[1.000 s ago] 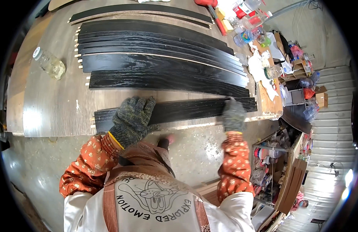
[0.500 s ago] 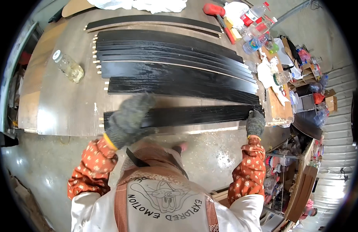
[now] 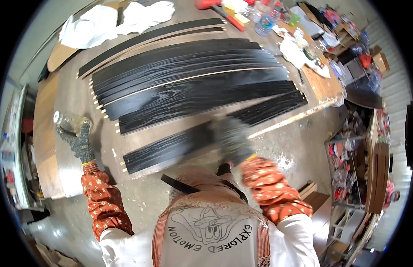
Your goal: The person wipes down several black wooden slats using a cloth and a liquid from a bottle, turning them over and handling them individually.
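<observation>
At the left of the table, my gloved left hand (image 3: 81, 143) has its thumb and fingers on either side of a clear glass jar (image 3: 72, 121) with a white lid. The fingers hide part of the jar. A black wooden board (image 3: 171, 144) with small pale dowels at its left end lies along the near edge. Over the middle of this board is my gloved right hand (image 3: 233, 139), its fingers smeared by motion. Several more black boards (image 3: 188, 91), also with dowels in their ends, lie side by side just beyond it.
Narrow black strips (image 3: 157, 39) lie at the far side, near white bags (image 3: 93, 26). A red-handled tool (image 3: 233, 20), plastic bottles (image 3: 266, 22) and crumpled white paper (image 3: 293, 51) crowd the far right. Cluttered shelving (image 3: 349, 155) stands beyond the table's right end.
My left hand has gone from the near board's left end out to the jar. My right hand has left the board's right end for its middle. The view has turned.
</observation>
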Motion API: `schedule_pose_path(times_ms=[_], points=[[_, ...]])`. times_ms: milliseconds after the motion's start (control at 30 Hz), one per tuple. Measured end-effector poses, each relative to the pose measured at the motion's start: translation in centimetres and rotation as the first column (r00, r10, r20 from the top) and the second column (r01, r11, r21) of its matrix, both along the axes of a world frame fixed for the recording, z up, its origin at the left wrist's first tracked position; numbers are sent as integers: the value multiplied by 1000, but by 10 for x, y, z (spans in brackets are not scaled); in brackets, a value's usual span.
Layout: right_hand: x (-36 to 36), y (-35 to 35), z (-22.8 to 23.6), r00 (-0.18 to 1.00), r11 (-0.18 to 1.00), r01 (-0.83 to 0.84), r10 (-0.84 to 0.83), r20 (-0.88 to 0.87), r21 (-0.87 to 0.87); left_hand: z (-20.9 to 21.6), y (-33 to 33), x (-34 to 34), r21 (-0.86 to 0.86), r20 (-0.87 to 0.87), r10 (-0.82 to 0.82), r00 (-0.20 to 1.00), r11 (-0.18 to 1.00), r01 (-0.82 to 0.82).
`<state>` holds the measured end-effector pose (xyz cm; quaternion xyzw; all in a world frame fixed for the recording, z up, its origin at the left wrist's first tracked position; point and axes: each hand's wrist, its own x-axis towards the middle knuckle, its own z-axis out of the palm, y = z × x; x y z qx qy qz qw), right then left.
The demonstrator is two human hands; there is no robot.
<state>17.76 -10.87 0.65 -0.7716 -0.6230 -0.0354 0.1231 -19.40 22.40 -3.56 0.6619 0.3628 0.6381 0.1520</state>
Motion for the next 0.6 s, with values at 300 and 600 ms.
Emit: schedule_pose_path(times_ms=[300,600], points=[[-65,33,-4,806,842,526,-448,387,-121,26,-18,14,-326,-242,235,941,894,-307],[-147,72,8,846,844,-517,479,234,141,15,-34,-5,-424,114,-55,992,900,99]])
